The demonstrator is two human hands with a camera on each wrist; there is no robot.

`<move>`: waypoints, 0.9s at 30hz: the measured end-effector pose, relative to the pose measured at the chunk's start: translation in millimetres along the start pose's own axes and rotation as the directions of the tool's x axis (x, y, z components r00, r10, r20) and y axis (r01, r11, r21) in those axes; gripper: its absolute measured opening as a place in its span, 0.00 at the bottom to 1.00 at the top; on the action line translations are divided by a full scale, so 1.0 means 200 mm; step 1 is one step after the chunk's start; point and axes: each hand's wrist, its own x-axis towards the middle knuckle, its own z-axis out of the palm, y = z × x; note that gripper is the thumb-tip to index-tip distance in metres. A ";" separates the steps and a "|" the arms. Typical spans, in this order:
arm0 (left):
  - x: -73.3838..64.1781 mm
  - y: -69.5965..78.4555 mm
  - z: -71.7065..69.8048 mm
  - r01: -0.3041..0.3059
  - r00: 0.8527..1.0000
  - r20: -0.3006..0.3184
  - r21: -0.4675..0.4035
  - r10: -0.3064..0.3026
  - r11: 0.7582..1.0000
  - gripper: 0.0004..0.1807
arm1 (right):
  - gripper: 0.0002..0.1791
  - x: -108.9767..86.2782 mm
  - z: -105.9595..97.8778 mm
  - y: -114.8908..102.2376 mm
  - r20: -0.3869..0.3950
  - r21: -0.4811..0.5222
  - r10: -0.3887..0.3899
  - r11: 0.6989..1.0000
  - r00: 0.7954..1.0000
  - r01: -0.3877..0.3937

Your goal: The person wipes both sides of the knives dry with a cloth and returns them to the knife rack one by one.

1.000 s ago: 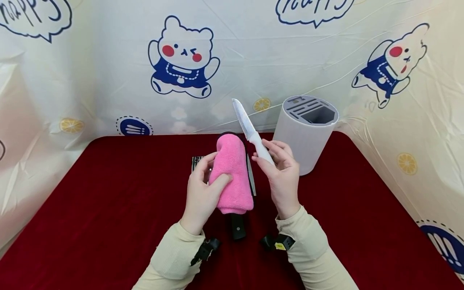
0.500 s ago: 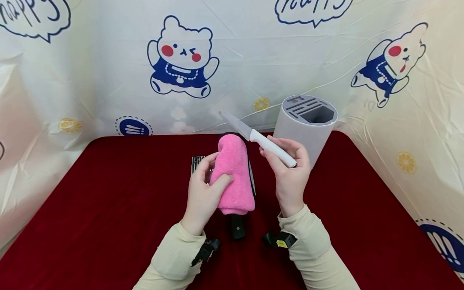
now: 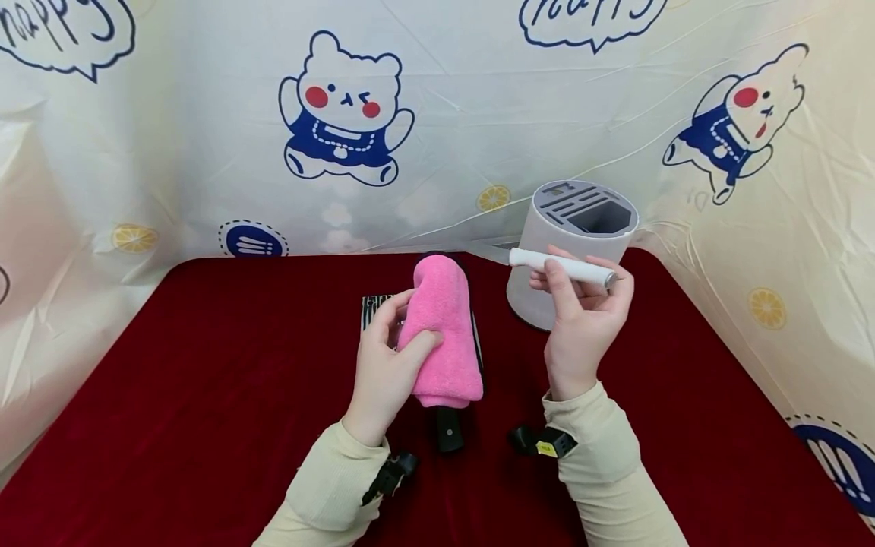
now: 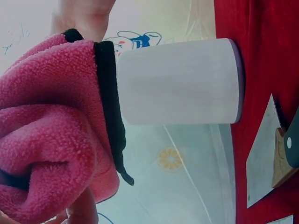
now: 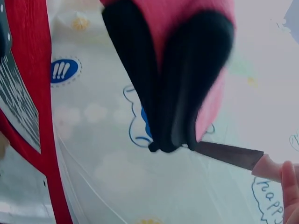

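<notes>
My left hand (image 3: 386, 357) grips a folded pink plush cloth (image 3: 443, 334) with dark edging, thumb across its front. In my right hand (image 3: 581, 327) is a knife by its white handle (image 3: 560, 267), lying nearly level, its blade (image 3: 488, 251) pointing left past the cloth's upper right side. From the right wrist view, the blade (image 5: 229, 155) meets the cloth's dark edging (image 5: 187, 93) in the picture; whether they touch I cannot tell. Below the cloth, a black knife handle (image 3: 449, 429) shows on the table; its blade is mostly hidden.
Behind my right hand stands a grey-white knife block (image 3: 540, 300) with slots and a larger opening on top. A striped metal blade (image 5: 21, 93) and a plain broad blade (image 4: 261, 158) lie on the red tablecloth (image 3: 205, 395). A printed curtain (image 3: 465, 137) hangs behind.
My right hand has moved right, turning the knife from steeply upright to nearly level, with its blade swinging down to the left. The left hand and cloth have barely shifted.
</notes>
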 end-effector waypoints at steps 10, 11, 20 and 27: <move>0.00 0.00 -0.01 0.010 1.000 -0.001 0.003 -0.010 1.000 0.28 | 0.15 0.14 -0.01 -0.04 -0.030 -0.059 -0.025 0.998 0.999 0.024; 0.00 0.00 -0.01 0.012 1.000 -0.002 0.005 -0.012 1.000 0.28 | 0.16 0.15 -0.01 -0.05 -0.028 -0.066 -0.027 0.998 0.999 0.025; 0.00 0.01 -0.03 0.015 1.000 -0.014 0.010 -0.014 1.000 0.28 | 0.17 0.29 -0.01 -0.10 0.011 -0.193 -0.022 0.981 1.000 0.023; 0.00 0.01 -0.04 0.025 1.000 -0.007 0.002 -0.024 1.000 0.28 | 0.18 0.45 0.02 -0.16 0.059 -0.286 -0.056 0.956 0.997 0.071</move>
